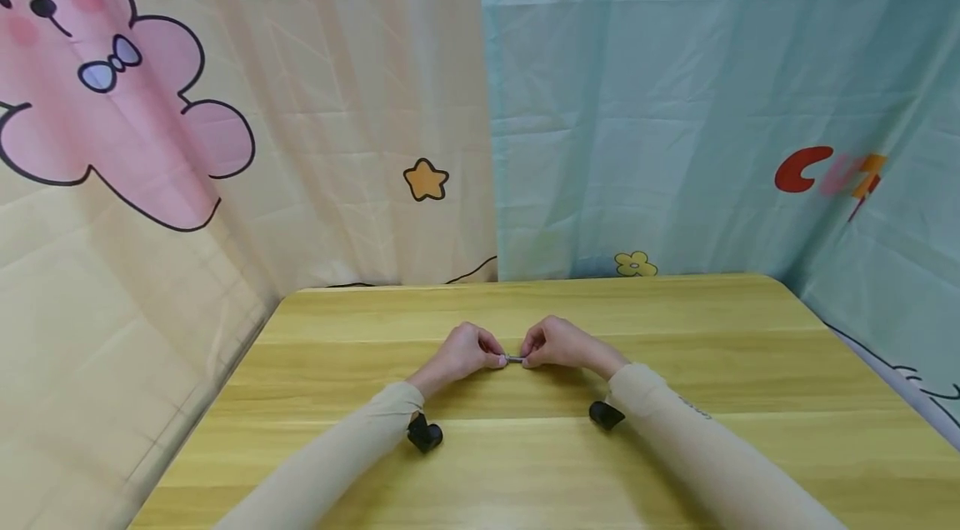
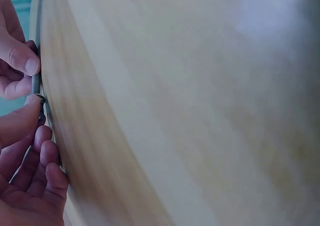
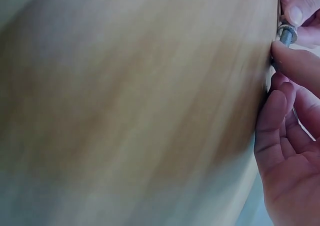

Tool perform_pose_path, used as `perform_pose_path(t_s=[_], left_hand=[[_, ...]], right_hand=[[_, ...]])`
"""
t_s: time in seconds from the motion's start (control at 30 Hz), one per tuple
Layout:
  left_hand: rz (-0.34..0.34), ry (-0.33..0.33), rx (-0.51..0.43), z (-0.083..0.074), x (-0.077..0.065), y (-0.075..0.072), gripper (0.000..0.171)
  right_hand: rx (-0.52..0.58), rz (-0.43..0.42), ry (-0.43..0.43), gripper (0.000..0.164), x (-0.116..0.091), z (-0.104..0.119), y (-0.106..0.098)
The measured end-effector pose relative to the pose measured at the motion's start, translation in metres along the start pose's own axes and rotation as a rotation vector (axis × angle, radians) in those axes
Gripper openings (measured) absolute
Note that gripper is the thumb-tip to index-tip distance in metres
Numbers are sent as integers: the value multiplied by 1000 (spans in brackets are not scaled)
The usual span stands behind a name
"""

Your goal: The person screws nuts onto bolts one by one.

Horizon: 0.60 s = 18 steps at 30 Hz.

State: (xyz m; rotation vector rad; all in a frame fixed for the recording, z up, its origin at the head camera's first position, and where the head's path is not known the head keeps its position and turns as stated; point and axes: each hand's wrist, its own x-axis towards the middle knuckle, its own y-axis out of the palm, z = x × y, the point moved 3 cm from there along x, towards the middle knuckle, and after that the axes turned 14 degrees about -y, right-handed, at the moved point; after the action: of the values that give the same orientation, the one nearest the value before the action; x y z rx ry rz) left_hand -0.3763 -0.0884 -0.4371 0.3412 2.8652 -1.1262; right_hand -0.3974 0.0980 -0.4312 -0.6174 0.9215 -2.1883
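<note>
A small grey metal bolt [image 1: 514,359] lies level between both hands, just above the wooden table. My left hand [image 1: 461,352] pinches one end between thumb and fingers. At the opposite end, the thumb and fingers of my right hand [image 1: 564,343] pinch the shank. In the left wrist view, fine thread shows on the bolt [image 2: 35,83] between the two thumbs. A wider ring-like part [image 3: 289,29], perhaps a washer or nut, sits by the left fingertips in the right wrist view. Fingers cover both bolt ends.
The light wooden table [image 1: 510,463] spreads under both arms, its back edge close to hanging printed curtains [image 1: 360,138]. Black wrist cameras [image 1: 425,434] hang below the beige sleeves [image 1: 337,447].
</note>
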Motion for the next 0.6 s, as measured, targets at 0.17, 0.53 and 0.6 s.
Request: perform_pose_path(t_s=[0.17, 0.53, 0.6], left_hand=[[11, -3, 0, 3, -1, 2, 7], [31, 9, -9, 6, -4, -3, 13], [40, 12, -25, 8, -5, -4, 15]], right_hand=[[9, 3, 22, 6, -2, 1, 3], [3, 1, 35, 9, -1, 4, 5], [25, -2, 24, 10, -2, 3, 5]])
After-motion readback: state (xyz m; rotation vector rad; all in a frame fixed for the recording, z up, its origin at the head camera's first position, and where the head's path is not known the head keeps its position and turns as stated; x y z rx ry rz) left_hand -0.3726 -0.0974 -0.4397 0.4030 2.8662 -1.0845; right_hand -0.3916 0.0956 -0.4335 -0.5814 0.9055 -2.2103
